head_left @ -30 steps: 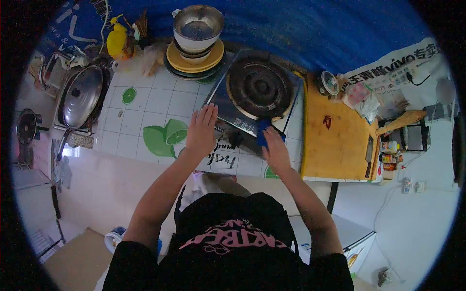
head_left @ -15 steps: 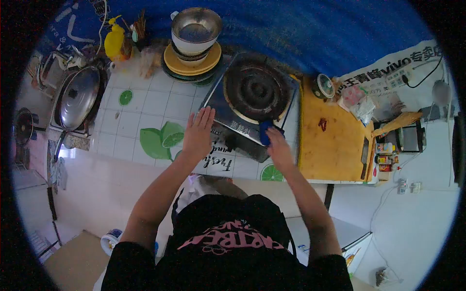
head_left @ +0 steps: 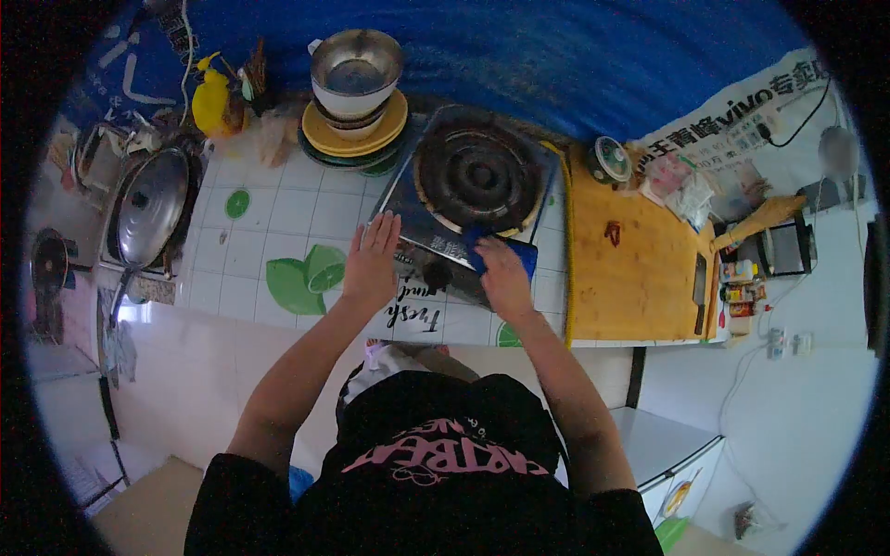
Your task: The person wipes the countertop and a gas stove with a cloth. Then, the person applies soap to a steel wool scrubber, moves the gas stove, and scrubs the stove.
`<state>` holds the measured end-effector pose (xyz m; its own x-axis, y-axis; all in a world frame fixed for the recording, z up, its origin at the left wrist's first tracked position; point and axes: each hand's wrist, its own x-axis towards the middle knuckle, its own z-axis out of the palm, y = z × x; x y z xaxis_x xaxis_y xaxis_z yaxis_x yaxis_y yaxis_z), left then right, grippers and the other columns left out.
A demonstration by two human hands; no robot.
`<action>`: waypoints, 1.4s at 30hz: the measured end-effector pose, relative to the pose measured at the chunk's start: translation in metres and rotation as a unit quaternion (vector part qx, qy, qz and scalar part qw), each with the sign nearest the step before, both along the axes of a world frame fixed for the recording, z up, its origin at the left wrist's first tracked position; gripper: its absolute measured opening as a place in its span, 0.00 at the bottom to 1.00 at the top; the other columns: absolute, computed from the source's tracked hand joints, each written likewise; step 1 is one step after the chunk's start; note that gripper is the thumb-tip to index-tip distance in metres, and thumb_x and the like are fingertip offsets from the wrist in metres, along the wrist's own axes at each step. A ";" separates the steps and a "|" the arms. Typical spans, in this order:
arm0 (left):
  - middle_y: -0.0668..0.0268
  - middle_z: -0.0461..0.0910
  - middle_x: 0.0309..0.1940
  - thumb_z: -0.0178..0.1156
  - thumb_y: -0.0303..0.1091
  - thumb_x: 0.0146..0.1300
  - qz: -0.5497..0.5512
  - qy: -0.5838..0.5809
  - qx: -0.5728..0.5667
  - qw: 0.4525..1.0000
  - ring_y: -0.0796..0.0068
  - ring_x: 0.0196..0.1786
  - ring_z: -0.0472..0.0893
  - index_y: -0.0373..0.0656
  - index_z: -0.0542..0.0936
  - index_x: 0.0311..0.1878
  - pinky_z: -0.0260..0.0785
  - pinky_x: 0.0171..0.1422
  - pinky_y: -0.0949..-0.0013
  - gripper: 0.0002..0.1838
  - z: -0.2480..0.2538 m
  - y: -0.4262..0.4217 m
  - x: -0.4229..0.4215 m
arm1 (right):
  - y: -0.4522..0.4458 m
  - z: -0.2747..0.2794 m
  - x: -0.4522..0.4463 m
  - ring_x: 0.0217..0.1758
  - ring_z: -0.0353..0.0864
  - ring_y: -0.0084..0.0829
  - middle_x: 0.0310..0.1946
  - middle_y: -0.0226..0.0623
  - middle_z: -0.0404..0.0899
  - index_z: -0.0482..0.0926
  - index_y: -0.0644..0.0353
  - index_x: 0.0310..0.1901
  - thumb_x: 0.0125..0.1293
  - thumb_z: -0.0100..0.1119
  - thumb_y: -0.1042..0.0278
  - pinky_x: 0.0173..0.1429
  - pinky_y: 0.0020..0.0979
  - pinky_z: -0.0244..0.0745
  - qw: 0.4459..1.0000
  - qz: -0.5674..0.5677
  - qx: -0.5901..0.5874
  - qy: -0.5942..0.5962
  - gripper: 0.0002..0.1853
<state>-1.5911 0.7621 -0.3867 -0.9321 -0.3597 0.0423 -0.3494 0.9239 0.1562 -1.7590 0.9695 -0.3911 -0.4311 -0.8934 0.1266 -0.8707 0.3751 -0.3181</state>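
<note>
A gas stove (head_left: 397, 202) with a dark round burner (head_left: 482, 174) stands on the tiled-pattern countertop. My left hand (head_left: 372, 264) rests at the stove's front left corner, palm down with fingers stretched out and nothing held. At the front edge, below the burner, my right hand (head_left: 503, 276) presses a dark blue cloth (head_left: 526, 252) against the stove top. Part of the cloth lies hidden under my fingers. Near that hand, a black knob (head_left: 436, 272) shows on the stove's front.
To the right lies a wooden cutting board (head_left: 630, 287) with dried red peppers (head_left: 612, 233) and a knife (head_left: 700, 292). Stacked bowls (head_left: 357, 93) and yellow plates (head_left: 320, 139) stand behind left. A lidded pan (head_left: 151, 208) sits far left, near a yellow pump bottle (head_left: 210, 104).
My right hand has slid left along the stove's front edge with the blue cloth, which now looks more spread out. My left hand stays at the stove's corner. The view has shifted slightly.
</note>
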 end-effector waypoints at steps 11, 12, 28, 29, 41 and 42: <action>0.61 0.52 0.76 0.58 0.28 0.52 -0.007 0.023 0.006 1.000 0.64 0.78 0.53 0.42 0.51 0.76 0.45 0.79 0.53 0.46 0.002 -0.006 0.006 | 0.038 0.013 -0.004 0.72 0.61 0.43 0.67 0.43 0.64 0.66 0.59 0.66 0.56 0.61 0.73 0.75 0.42 0.58 0.994 0.103 0.008 0.028 0.33; 0.61 0.52 0.76 0.58 0.28 0.52 0.007 0.022 0.011 1.000 0.64 0.78 0.53 0.42 0.51 0.76 0.45 0.79 0.53 0.46 0.000 -0.005 0.006 | 0.046 0.015 -0.002 0.73 0.61 0.44 0.67 0.44 0.64 0.65 0.59 0.67 0.57 0.61 0.73 0.75 0.42 0.58 0.994 0.100 0.016 0.047 0.33; 0.48 0.56 0.72 0.52 0.13 0.48 0.038 0.191 0.201 0.960 0.43 0.71 0.59 0.41 0.53 0.73 0.54 0.75 0.52 0.45 -0.019 -0.026 0.017 | -0.126 -0.004 0.043 0.75 0.54 0.49 0.70 0.51 0.58 0.60 0.62 0.69 0.64 0.56 0.67 0.78 0.45 0.49 0.984 0.175 -0.023 -0.012 0.32; 0.48 0.56 0.71 0.52 0.13 0.47 0.052 0.206 0.156 0.965 0.42 0.70 0.60 0.41 0.54 0.73 0.56 0.74 0.52 0.45 -0.028 -0.024 0.026 | -0.119 -0.006 0.042 0.76 0.53 0.50 0.71 0.51 0.56 0.59 0.62 0.70 0.65 0.55 0.66 0.78 0.45 0.48 0.984 0.178 -0.006 0.009 0.33; 0.50 0.63 0.67 0.51 0.16 0.51 0.276 0.188 0.299 0.894 0.45 0.68 0.64 0.43 0.69 0.61 0.61 0.69 0.52 0.30 -0.034 0.015 0.130 | -0.156 0.008 0.055 0.76 0.51 0.48 0.72 0.48 0.55 0.59 0.58 0.71 0.69 0.53 0.62 0.77 0.47 0.49 0.989 0.140 -0.009 0.039 0.31; 0.50 0.63 0.67 0.51 0.16 0.51 0.282 0.185 0.300 0.893 0.45 0.68 0.64 0.43 0.69 0.61 0.61 0.69 0.52 0.30 -0.031 0.016 0.129 | -0.165 0.008 0.062 0.76 0.51 0.48 0.72 0.48 0.55 0.59 0.58 0.71 0.69 0.53 0.62 0.77 0.47 0.49 0.989 0.144 -0.007 0.034 0.31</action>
<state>-1.4617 0.7781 -0.4173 -0.5582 -0.8283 -0.0477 -0.5544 0.3296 0.7642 -1.6972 0.8048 -0.3828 -0.1483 -0.9758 0.1605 -0.9605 0.1035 -0.2582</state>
